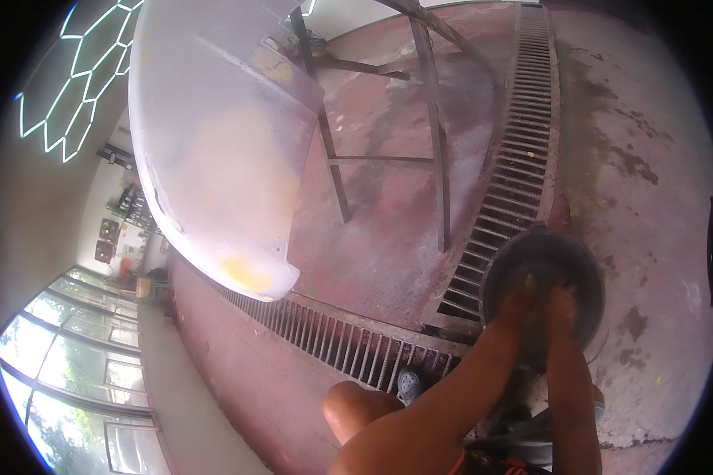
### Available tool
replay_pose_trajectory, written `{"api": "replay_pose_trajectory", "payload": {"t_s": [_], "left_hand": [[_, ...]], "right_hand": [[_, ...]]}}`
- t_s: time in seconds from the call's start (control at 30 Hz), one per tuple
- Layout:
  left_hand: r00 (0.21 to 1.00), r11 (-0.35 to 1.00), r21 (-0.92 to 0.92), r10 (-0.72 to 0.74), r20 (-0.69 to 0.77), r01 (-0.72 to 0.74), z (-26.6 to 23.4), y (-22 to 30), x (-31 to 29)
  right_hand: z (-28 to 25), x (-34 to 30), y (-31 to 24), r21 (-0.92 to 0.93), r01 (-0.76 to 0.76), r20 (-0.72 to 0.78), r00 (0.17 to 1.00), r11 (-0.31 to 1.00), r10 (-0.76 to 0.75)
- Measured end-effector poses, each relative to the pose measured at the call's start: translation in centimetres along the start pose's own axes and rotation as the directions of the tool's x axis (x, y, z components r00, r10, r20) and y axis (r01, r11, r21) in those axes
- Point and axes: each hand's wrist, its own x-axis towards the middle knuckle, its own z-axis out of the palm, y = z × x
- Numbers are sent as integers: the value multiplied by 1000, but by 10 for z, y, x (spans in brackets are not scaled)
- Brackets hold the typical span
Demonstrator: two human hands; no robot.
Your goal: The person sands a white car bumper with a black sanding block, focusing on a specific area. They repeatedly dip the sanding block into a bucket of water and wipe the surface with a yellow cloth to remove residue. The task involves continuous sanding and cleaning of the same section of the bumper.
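Nearest, the person's bare forearms ran up from the lower edge, with a bent knee to their left and a grey shoe beyond it. Both hands were down inside the dark round bucket on the floor, beside the corner of the drain grating: the left hand left of its middle, the right hand just beside it. A small yellow patch showed at the left fingers; I cannot tell whether they gripped anything, nor whether the blurred right fingers were open or closed. From the hands, the pale panel lay up and to the left, well apart, its long axis running roughly away from the person; the left hand was the nearer. Beyond stood a dark metal stand, then windows.
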Motion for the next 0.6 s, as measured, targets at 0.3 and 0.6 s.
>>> {"api": "replay_pose_trajectory", "payload": {"t_s": [0.3, 0.6], "left_hand": [[822, 529, -679, 532, -201, -509, -193, 59, -167], [829, -455, -882, 534, -163, 120, -212, 16, -179]], "right_hand": [[51, 72, 42, 860, 214, -215, 975, 463, -50], [-91, -59, -45, 969, 149, -106, 971, -196, 215]]}}
